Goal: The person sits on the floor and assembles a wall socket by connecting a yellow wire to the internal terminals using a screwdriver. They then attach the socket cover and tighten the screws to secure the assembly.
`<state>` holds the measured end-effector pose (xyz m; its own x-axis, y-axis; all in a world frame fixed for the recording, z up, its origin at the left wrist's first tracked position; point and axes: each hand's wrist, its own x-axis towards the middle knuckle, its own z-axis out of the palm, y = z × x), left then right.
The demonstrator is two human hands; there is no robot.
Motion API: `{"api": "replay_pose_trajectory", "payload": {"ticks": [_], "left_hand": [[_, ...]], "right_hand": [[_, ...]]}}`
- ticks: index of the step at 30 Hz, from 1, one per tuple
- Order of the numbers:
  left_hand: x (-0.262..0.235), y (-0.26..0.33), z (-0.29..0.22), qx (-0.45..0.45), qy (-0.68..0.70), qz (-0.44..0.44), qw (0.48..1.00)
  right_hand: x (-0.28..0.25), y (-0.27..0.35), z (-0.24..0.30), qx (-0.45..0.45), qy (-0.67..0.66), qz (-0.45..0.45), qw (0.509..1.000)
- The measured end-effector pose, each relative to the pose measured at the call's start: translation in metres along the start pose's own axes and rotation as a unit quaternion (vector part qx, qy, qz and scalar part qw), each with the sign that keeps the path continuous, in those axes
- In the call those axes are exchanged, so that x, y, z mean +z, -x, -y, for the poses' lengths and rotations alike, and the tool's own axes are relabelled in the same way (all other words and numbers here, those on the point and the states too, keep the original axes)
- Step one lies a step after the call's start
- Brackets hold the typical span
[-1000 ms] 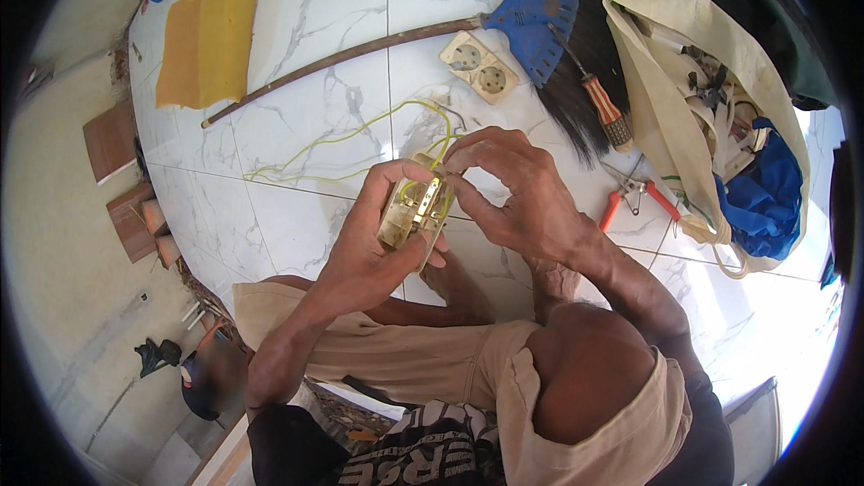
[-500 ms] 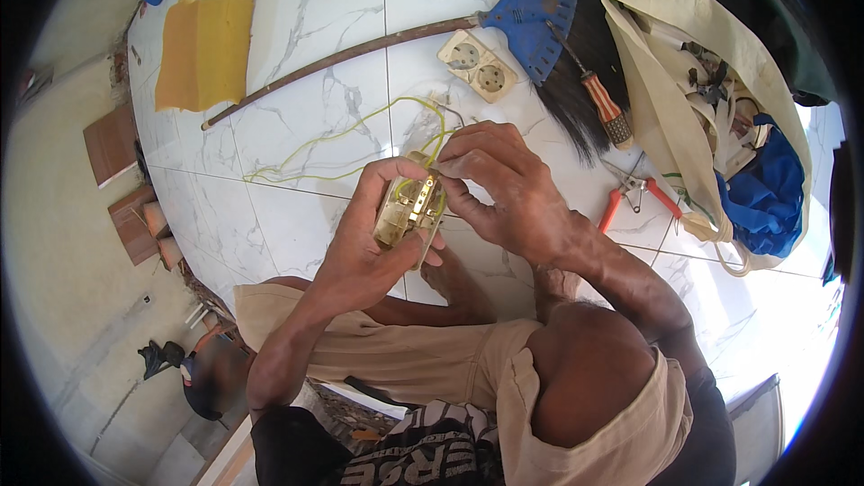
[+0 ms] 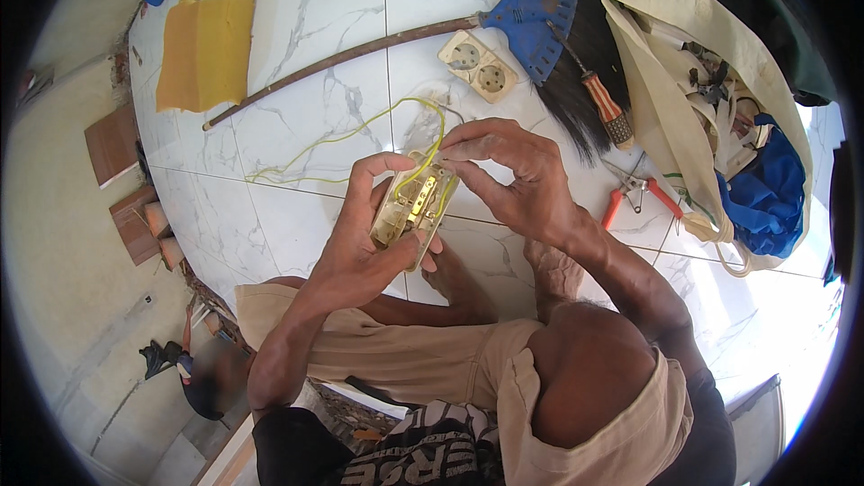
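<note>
The lettering that shows stands on the person's dark shirt (image 3: 432,439), at the lower edge of the view. It is a row of large block capitals (image 3: 409,470), pale grey against black cloth, rising a little from left to right. Pale, streaky marks (image 3: 441,414) lie just above it; they may be more print, but the creases make that hard to tell. The lower edge of the view crops the row's left end.
</note>
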<state>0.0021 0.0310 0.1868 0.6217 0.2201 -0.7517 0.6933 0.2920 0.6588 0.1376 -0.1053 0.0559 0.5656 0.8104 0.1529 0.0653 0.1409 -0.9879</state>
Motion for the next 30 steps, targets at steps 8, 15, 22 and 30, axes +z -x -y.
{"api": "replay_pose_trajectory", "payload": {"ticks": [8, 15, 22, 30], "left_hand": [[-0.002, -0.003, 0.008, 0.018, -0.014, 0.011, 1.0], [-0.004, -0.002, 0.011, 0.024, -0.014, 0.021, 0.999], [-0.004, -0.001, 0.011, 0.032, -0.023, 0.04, 0.998], [-0.006, -0.001, 0.012, 0.032, -0.011, 0.056, 0.998]], "right_hand": [[0.002, 0.001, -0.002, 0.079, -0.071, -0.034, 0.994], [-0.007, -0.007, -0.003, 0.314, -0.263, 0.042, 0.911], [-0.009, -0.009, -0.017, 0.393, -0.412, 0.054, 0.82], [-0.017, -0.019, -0.009, 0.33, -0.356, 0.091, 0.87]]}}
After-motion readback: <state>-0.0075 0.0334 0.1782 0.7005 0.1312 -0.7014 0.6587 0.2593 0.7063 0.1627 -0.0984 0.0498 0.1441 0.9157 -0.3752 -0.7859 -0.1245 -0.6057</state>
